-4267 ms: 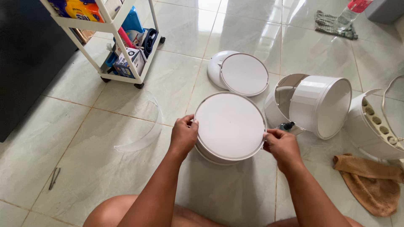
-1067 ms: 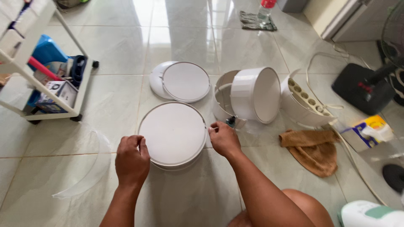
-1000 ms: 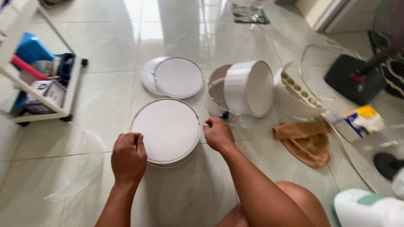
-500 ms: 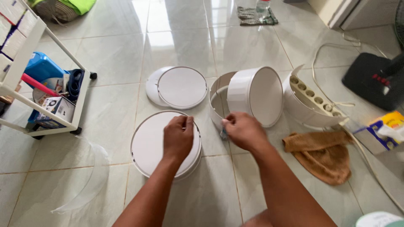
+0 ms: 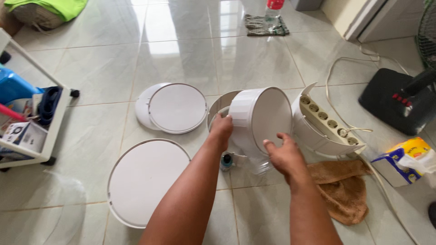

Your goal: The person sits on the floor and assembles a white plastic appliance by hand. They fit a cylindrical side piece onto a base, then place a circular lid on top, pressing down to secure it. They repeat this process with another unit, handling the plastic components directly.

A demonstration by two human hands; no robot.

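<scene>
Underfoot, a glossy pale tiled floor (image 5: pixel 181 50) fills the view, with a white wheeled cart (image 5: pixel 34 131) at the left edge and a black fan base (image 5: pixel 397 106) at the right. Nearest the camera lies a large white round panel (image 5: pixel 145 179), flat on the tiles just left of the arms; a second white disc (image 5: pixel 175 108) lies beyond it, overlapping another round plate. Between the hands sits a white drum-shaped housing (image 5: pixel 261 120), tipped on its side with its flat end facing right, in front of a curved white shell (image 5: pixel 218 102). The left hand (image 5: pixel 221 129) curls over the drum's ribbed left rim, fingers closed on it; the right hand (image 5: pixel 284 156) is half open, fingertips touching the lower right edge of the drum. Just right lies a white power strip (image 5: pixel 327 122) resting across a white bowl-shaped part. A brown cloth (image 5: pixel 340 188) is crumpled below that, a yellow-and-blue box (image 5: pixel 402 161) beside it.
</scene>
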